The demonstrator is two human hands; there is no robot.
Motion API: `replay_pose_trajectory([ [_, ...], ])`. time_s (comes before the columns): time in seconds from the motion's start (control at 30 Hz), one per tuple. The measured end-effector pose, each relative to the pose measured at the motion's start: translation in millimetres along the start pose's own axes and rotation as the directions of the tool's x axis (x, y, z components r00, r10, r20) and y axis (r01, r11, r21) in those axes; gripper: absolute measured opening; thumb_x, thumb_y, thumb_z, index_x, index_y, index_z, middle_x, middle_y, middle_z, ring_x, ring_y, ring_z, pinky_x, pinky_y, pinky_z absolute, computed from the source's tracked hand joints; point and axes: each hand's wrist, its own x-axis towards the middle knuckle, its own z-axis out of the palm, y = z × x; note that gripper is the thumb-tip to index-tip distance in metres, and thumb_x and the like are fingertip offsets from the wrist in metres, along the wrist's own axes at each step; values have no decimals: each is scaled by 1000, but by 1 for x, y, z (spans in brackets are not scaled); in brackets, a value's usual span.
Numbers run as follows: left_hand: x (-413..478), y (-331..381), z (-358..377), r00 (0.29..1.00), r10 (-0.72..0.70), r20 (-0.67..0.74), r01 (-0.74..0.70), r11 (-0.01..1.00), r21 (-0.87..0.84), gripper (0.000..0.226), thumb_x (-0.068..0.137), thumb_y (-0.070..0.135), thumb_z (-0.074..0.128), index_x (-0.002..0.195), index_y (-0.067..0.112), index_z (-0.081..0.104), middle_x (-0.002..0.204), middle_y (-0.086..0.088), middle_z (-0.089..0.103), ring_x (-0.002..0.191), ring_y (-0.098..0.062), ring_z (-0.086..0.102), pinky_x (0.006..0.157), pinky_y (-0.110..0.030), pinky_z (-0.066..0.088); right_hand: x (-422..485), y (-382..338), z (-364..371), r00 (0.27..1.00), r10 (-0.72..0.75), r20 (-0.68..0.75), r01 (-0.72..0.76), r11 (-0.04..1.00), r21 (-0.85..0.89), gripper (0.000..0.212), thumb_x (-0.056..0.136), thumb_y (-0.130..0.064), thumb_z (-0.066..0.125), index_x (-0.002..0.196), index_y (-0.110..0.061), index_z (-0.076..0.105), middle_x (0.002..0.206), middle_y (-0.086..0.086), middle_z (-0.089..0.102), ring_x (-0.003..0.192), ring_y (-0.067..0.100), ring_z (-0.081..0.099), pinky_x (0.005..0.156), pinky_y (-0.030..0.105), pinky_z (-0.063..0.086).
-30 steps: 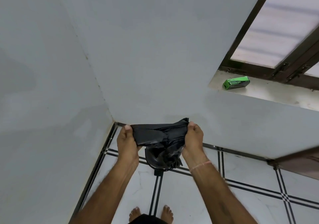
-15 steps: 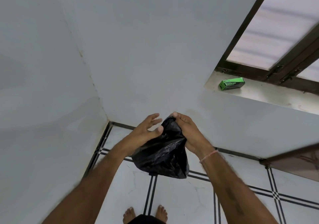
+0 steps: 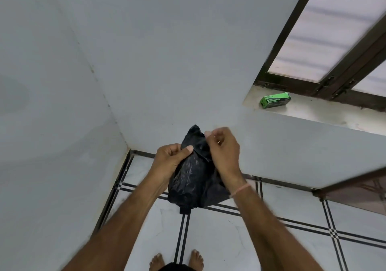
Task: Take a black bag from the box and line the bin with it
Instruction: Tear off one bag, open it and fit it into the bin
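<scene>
A crumpled black bag (image 3: 193,178) hangs in front of me, held up between both hands. My left hand (image 3: 170,162) pinches its left side with thumb and fingers. My right hand (image 3: 224,151) grips the bag's upper edge just right of its top corner. The green box (image 3: 275,100) of bags lies on the window sill at the upper right, well away from both hands. The bin is hidden behind the bag, with only a small dark piece showing under the bag's lower edge (image 3: 184,210).
I stand in a corner of two grey walls (image 3: 167,61) on a white tiled floor (image 3: 219,239) with black stripes. A dark-framed window (image 3: 325,40) is at the upper right. A brown door edge (image 3: 359,189) juts in at the right. My bare feet (image 3: 176,260) show at the bottom.
A second ago both hands held the bag stretched wide. They came together, the left hand opened briefly, and now both pinch the bunched bag higher up.
</scene>
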Motion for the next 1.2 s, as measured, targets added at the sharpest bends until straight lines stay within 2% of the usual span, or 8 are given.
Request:
replay_pose_trajectory([
  [0.13, 5, -3, 2, 998, -50, -45, 42, 987, -156, 43, 76, 37, 89, 84, 6, 59, 76, -16, 56, 61, -23, 53, 58, -31, 53, -37, -6, 15, 914, 108, 392, -247, 913, 325, 31, 93, -32, 77, 102, -3, 70, 80, 5, 70, 71, 14, 62, 60, 25, 53],
  [0.3, 0, -11, 1, 994, -107, 3, 104, 965, -240, 49, 83, 37, 76, 97, -9, 66, 88, -22, 68, 71, -26, 65, 62, -28, 60, -40, 5, 16, 909, 194, 369, -343, 851, 398, 27, 90, -18, 82, 94, 5, 70, 83, 15, 71, 71, 22, 64, 60, 26, 56],
  [0.43, -2, -24, -5, 996, -87, 22, 90, 970, -227, 72, 82, 38, 74, 118, -22, 57, 107, -30, 63, 95, -35, 57, 69, -29, 58, -39, 10, 12, 893, 230, 387, -393, 817, 422, 25, 94, -18, 77, 91, 5, 71, 86, 24, 71, 83, 30, 68, 80, 48, 62],
  [0.5, -3, -30, -9, 995, -99, 14, 100, 974, -204, 68, 83, 39, 73, 118, -18, 61, 109, -31, 66, 95, -35, 60, 71, -30, 59, -41, 12, 11, 863, 244, 441, -445, 780, 439, 19, 97, -19, 72, 93, -1, 72, 87, 16, 72, 82, 24, 69, 76, 36, 63],
  [0.63, -5, -32, -30, 988, -149, -40, 133, 953, -272, 44, 78, 41, 72, 102, 3, 72, 88, -8, 70, 63, -10, 59, 57, -17, 52, -34, 23, 0, 780, 391, 488, -622, 567, 540, 17, 102, -23, 65, 87, -15, 68, 85, 6, 76, 82, 20, 70, 68, 29, 62],
  [0.87, -11, -45, -56, 940, -337, -63, 268, 838, -475, 57, 107, 46, 36, 114, -3, 64, 123, -17, 72, 98, -29, 74, 89, -44, 53, -13, 50, -15, 538, 607, 585, -817, 207, 537, 33, 106, -20, 51, 113, 5, 71, 87, 21, 79, 76, 36, 77, 56, 46, 64],
  [1.03, -11, -49, -69, 914, -404, -48, 308, 765, -565, 50, 102, 45, 49, 114, -1, 63, 95, -23, 79, 95, -38, 72, 66, -48, 64, -1, 67, -25, 537, 603, 590, -824, 223, 522, 50, 100, -18, 48, 58, -2, 69, 53, 16, 69, 41, 26, 69, 30, 33, 51],
  [1.2, -20, -59, -106, 948, -299, 110, 303, 953, -18, 54, 96, 50, 56, 125, 8, 71, 121, -17, 75, 105, -28, 75, 79, -31, 62, 14, 88, -34, 621, 646, 443, -744, 310, 592, 28, 98, -30, 66, 85, -5, 66, 65, 14, 73, 52, 25, 72, 46, 37, 60],
])
